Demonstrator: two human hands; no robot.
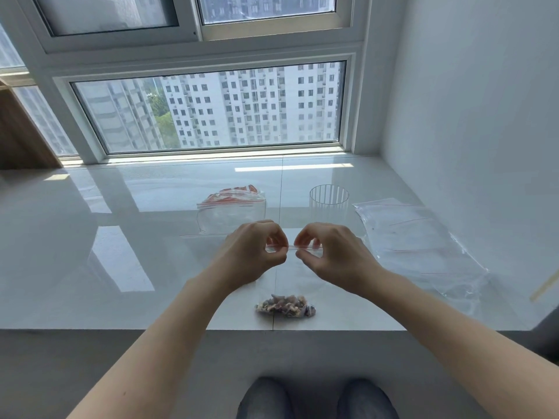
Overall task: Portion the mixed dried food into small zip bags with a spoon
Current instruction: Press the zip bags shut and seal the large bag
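**Both hands pinching a small zip bag's seal**

Nearest, at bottom edge: two knees [317,400] in grey trousers, below the counter [90,252] front. On the glossy white counter, close to its front edge: mixed dried food [286,306] bunched at the bottom of a clear small zip bag [290,276]. Above that, left hand [252,252] and right hand [328,254] side by side, each grip a thumb-and-finger pinch on the bag's red-lined seal strip, bag hanging down toward the counter (hard to tell whether the food end rests on the surface). Behind the hands: a larger clear zip bag [231,211], red strip across, reddish contents at its far end. Right of it, apart: an upright ribbed clear cup [329,202]. Further right: a flat heap of empty zip bags [420,243]. Farthest: window [208,107], tower blocks beyond.
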